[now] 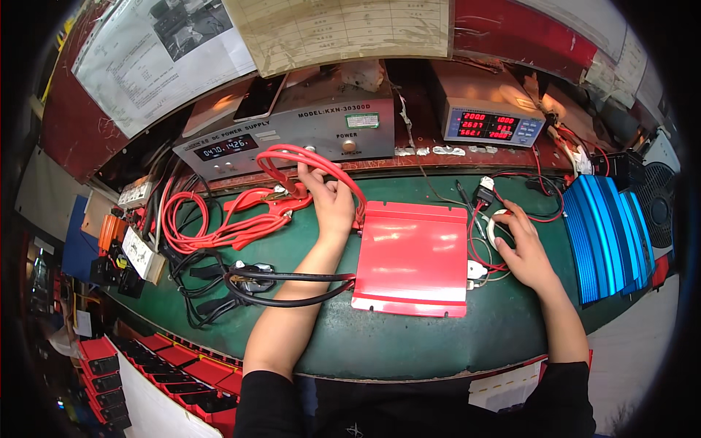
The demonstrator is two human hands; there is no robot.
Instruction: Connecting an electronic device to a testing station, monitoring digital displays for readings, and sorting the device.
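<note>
I log 1 red box (412,255), mid-counter (409,347), probably heavy, stiff and slick; best held by its sides. Left hand (333,206) at its 10 o'clock, curled against red cables (292,148); right hand (527,252) at 3 o'clock, half-curled at a white coil (491,231); grip, I cannot tell.

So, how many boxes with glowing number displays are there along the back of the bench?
2: the big grey power supply at the back left, and the smaller pale box at the back right.
</note>
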